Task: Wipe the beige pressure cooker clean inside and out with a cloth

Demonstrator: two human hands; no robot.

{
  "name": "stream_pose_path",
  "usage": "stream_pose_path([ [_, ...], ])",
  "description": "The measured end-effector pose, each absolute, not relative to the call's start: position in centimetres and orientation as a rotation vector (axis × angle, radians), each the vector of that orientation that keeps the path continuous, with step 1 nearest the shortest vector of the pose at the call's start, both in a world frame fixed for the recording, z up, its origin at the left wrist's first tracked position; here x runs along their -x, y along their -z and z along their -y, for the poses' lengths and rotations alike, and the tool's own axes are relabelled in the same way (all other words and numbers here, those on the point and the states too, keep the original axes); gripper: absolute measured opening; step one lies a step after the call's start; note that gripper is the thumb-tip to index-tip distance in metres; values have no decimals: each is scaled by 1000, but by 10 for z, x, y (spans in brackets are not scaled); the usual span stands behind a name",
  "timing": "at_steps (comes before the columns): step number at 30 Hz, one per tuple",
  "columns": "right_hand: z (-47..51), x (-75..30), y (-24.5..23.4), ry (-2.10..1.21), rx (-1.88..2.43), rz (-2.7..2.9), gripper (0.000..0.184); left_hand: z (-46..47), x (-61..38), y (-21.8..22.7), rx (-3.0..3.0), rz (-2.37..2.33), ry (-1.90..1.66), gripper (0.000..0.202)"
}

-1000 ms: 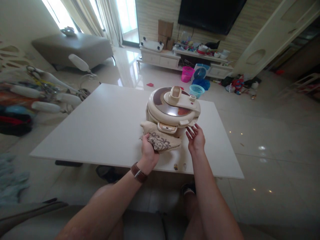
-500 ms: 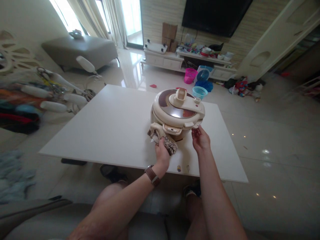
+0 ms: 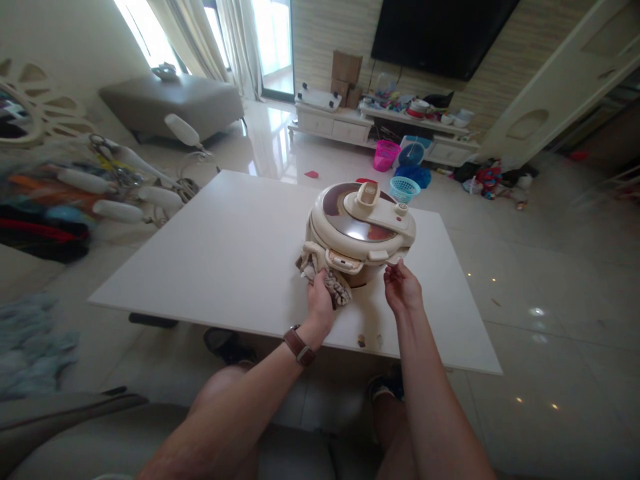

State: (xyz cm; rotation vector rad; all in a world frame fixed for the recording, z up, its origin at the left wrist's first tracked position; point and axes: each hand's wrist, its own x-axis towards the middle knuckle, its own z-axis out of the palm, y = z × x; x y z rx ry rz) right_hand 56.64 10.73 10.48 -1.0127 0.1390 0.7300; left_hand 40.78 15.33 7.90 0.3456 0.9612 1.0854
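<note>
A cream electric pressure cooker [image 3: 360, 233] with a glossy dark lid panel stands on the white table [image 3: 225, 253]. My left hand [image 3: 321, 303] is closed on a crumpled beige and brown cloth [image 3: 314, 263], which rests against the cooker's front left side, just beside its front handle. My right hand [image 3: 404, 288] has its fingers curled, with thumb and fingertips pinching the tab on the cooker's right front rim. The lid sits on the pot. The cloth hides part of the cooker's lower wall.
Two small stickers [image 3: 361, 341] mark the table's near edge. Beyond the far edge, a light blue basket [image 3: 404, 189] and a pink basket [image 3: 386, 155] are on the floor. A floor lamp with white shades [image 3: 183, 130] stands left of the table.
The view has shifted slightly, so the scene sits a little lower and to the right. Both hands keep their hold; the cloth has moved slightly along the cooker's side.
</note>
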Motion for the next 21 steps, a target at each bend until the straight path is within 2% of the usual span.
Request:
stream_pose_path([
  [6, -95, -521, -100, -700, 1007, -140, 16, -190, -389, -82, -446, -985, -1152, 24],
  [11, -74, -501, -100, -776, 1082, -54, 25, -207, -380, -77, -527, -989, -1205, 26],
  [15, -68, -515, -106, -842, 1164, -15, 26, -179, -382, -71, -539, -1067, -1257, 25],
  [21, -79, -538, -106, -643, 1042, -140, 14, -126, -396, -71, -592, -1194, -1149, 15],
])
